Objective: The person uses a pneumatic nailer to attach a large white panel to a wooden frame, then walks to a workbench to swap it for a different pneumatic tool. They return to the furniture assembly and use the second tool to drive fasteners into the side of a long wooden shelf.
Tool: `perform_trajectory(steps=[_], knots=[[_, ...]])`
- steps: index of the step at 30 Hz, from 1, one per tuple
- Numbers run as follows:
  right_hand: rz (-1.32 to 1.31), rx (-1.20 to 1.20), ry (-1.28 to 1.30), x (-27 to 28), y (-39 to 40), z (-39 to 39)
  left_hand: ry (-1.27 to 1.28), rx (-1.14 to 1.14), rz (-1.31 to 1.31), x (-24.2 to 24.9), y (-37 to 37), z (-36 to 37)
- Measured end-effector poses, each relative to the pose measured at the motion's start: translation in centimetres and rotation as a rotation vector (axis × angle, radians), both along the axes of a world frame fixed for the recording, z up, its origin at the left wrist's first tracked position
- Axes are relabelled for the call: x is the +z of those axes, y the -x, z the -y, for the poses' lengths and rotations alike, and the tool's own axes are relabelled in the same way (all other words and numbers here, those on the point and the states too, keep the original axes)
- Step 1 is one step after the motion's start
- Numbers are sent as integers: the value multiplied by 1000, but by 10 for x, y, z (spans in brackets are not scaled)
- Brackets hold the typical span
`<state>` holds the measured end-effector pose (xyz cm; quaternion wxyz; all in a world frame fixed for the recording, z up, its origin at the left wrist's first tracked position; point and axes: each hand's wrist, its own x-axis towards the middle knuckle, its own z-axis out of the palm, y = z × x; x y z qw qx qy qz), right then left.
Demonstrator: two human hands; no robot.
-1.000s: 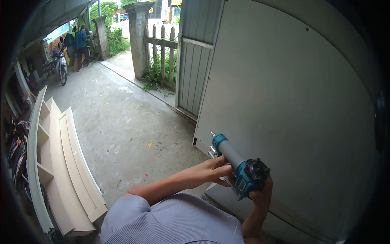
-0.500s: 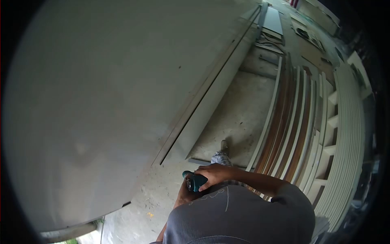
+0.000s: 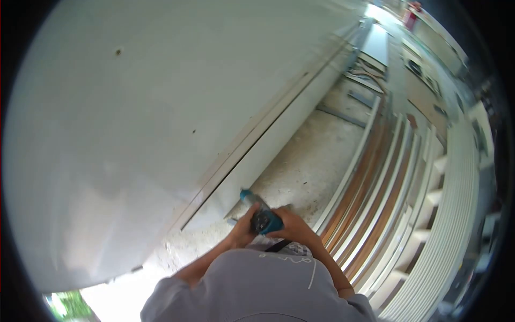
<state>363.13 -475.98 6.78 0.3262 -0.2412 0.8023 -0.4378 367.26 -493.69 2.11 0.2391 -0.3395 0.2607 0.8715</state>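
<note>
Clasping a teal-and-grey power tool (image 3: 263, 220) at lower centre, the left hand (image 3: 245, 227) and right hand (image 3: 291, 224) flank it; the long axis slants upper-left, narrow end (image 3: 245, 194) nearer the left hand.

Tool (image 3: 272, 221) partly hidden by fingers (image 3: 251, 213), red object (image 3: 411, 17) blurred

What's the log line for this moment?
left hand: holding teal tool; right hand: holding teal tool; large panel: left of hands; long strips: right
</note>
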Motion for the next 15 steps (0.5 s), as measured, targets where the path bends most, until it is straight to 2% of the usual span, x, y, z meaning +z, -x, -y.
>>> perform_trajectory(steps=[2,4,8,11,15], knots=[[-9,-67,43,12,23,-5,70,65,-8,20,24,-10],[-18,-21,56,16,41,-9,99,115,-47,32,45,-16],[-142,-61,248,11,68,-10,215,227,-135,28,70,-23],[-155,-35,430,-3,85,-10,293,214,-161,27,81,-20],[-134,-45,390,-5,98,-23,368,165,-129,25,100,-29]])
